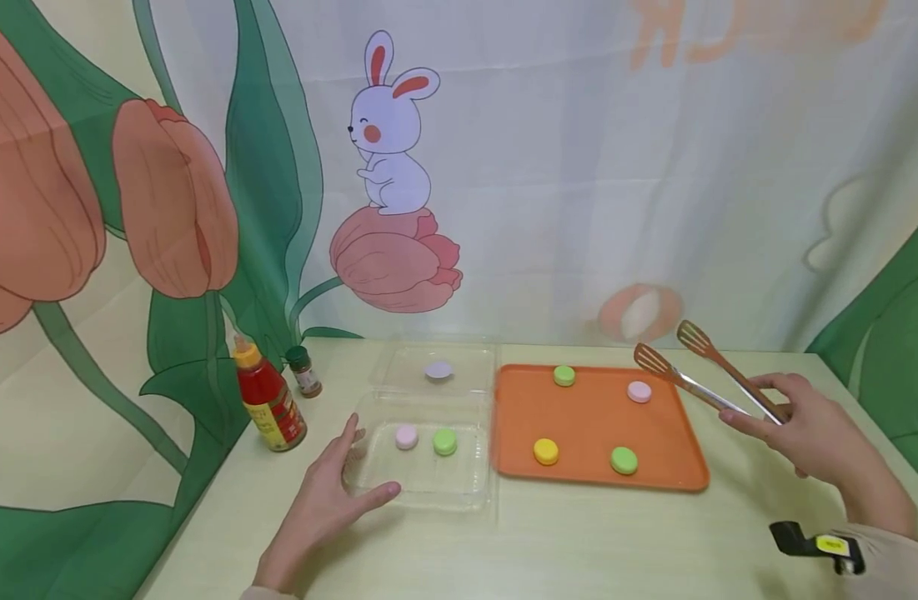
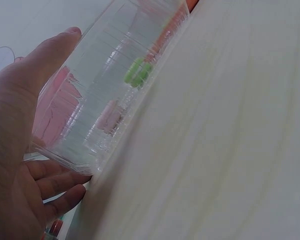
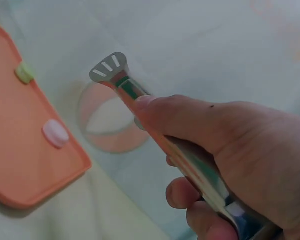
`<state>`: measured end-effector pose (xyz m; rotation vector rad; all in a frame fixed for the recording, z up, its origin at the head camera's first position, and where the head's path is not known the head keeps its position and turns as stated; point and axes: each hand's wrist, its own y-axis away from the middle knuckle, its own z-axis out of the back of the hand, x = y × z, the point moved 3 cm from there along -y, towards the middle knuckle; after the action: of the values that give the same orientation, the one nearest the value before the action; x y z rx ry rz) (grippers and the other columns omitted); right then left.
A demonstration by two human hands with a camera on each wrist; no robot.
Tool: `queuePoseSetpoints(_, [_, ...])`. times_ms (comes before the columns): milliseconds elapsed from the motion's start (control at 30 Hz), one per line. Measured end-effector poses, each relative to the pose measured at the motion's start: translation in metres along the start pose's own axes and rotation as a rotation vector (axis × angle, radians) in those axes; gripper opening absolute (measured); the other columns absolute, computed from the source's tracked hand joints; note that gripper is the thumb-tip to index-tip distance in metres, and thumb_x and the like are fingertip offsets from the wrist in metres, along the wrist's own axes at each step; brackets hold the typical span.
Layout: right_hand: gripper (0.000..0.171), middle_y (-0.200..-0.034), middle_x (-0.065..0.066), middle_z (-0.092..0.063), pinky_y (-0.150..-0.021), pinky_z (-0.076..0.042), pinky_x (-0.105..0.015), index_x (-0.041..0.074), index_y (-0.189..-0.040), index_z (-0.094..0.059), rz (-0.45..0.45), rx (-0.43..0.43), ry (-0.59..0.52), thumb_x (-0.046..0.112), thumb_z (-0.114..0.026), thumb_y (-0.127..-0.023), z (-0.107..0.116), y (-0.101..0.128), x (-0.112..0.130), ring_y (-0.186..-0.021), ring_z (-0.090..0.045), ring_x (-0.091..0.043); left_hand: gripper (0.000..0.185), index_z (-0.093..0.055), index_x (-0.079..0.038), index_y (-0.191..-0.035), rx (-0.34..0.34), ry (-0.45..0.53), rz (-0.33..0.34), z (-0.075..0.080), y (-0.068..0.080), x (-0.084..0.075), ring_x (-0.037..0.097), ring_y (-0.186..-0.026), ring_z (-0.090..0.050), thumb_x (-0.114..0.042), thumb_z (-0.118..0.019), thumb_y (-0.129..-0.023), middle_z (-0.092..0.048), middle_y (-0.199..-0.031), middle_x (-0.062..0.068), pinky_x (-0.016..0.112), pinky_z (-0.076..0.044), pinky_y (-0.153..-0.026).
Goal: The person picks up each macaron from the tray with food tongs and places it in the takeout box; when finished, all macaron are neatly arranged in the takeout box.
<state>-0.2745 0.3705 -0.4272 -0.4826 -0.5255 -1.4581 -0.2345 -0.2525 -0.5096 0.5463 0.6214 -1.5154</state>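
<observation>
In the head view my right hand holds metal tongs, their slotted tips apart and raised beyond the tray's right edge. The orange tray carries two green macarons, a pink macaron and a yellow macaron. To its left lies a clear plastic clamshell box, lid folded back. Inside sit a pink macaron and a green macaron. My left hand spreads around the box's near left corner, thumb and fingers extended. The left wrist view shows its fingers against the box wall.
A red sauce bottle with a yellow cap and a small green-capped jar stand left of the box. A pale oval label shows on the lid. Behind the table hangs a printed cloth.
</observation>
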Motion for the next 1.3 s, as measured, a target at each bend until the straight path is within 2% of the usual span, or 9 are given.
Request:
queuePoseSetpoints(100, [0.072, -0.087, -0.014, -0.063, -0.039, -0.046, -0.037, 0.009, -0.139, -0.048, 0.006, 0.063, -0.062, 0.058, -0.073, -0.092, -0.012, -0.004, -0.012, -0.054, -0.048, -0.018, 0.126, -0.011, -0.027, -0.168, 0.003, -0.002, 0.001, 0.0, 0.0, -0.001, 0.032, -0.151, -0.037, -0.07, -0.083, -0.074, -0.039, -0.165, 0.002, 0.066, -0.031, -0.119])
queuePoseSetpoints(167, [0.064, -0.071, -0.009, -0.06, -0.036, -0.042, -0.034, 0.011, -0.134, -0.051, 0.002, 0.108, -0.103, 0.055, -0.073, -0.093, -0.02, -0.007, -0.019, -0.045, -0.039, -0.015, 0.126, -0.011, -0.027, -0.168, 0.006, -0.002, 0.006, 0.0, 0.0, -0.001, 0.033, -0.152, -0.035, -0.069, -0.083, -0.074, -0.038, -0.166, 0.002, 0.066, -0.03, -0.119])
queuePoseSetpoints(233, [0.062, -0.066, -0.006, -0.057, -0.036, -0.039, -0.032, 0.013, -0.131, -0.052, -0.024, 0.14, -0.124, 0.056, -0.073, -0.092, -0.026, -0.009, -0.026, -0.042, -0.036, -0.013, 0.126, -0.011, -0.027, -0.168, 0.007, -0.002, 0.007, 0.001, 0.001, -0.001, 0.033, -0.152, -0.034, -0.069, -0.083, -0.074, -0.038, -0.166, 0.002, 0.066, -0.03, -0.119])
queuePoseSetpoints(400, [0.063, -0.067, -0.006, -0.06, -0.036, -0.037, -0.029, 0.013, -0.13, -0.053, -0.08, 0.181, -0.117, 0.059, -0.073, -0.091, -0.038, -0.012, -0.036, -0.041, -0.034, -0.014, 0.127, -0.012, -0.026, -0.168, 0.003, -0.001, 0.006, 0.003, 0.001, -0.002, 0.033, -0.152, -0.035, -0.068, -0.084, -0.073, -0.038, -0.165, 0.002, 0.066, -0.031, -0.119])
queuePoseSetpoints(633, [0.061, -0.068, -0.007, -0.061, -0.037, -0.039, -0.031, 0.012, -0.129, -0.052, -0.088, 0.22, -0.11, 0.058, -0.071, -0.093, -0.045, -0.013, -0.035, -0.041, -0.036, -0.015, 0.128, -0.011, -0.027, -0.168, 0.007, 0.0, 0.007, 0.002, 0.002, -0.001, 0.033, -0.153, -0.033, -0.069, -0.084, -0.073, -0.037, -0.166, 0.002, 0.066, -0.03, -0.119])
queuePoseSetpoints(1067, [0.051, -0.062, -0.001, -0.052, -0.037, -0.035, -0.026, 0.013, -0.124, -0.053, -0.055, 0.251, -0.078, 0.056, -0.066, -0.098, -0.043, -0.017, -0.025, -0.041, -0.035, -0.015, 0.127, -0.01, -0.026, -0.168, -0.003, -0.008, -0.014, 0.003, 0.0, -0.003, 0.033, -0.15, -0.038, -0.069, -0.083, -0.074, -0.038, -0.166, 0.004, 0.065, -0.032, -0.118])
queuePoseSetpoints(1300, [0.044, -0.057, 0.001, -0.046, -0.035, -0.032, -0.025, 0.015, -0.122, -0.056, -0.025, 0.292, -0.104, 0.052, -0.064, -0.1, -0.042, -0.016, -0.026, -0.039, -0.032, -0.014, 0.127, -0.01, -0.026, -0.168, 0.01, -0.013, -0.004, 0.002, 0.0, -0.003, 0.035, -0.153, -0.032, -0.07, -0.083, -0.074, -0.036, -0.167, 0.005, 0.066, -0.03, -0.119])
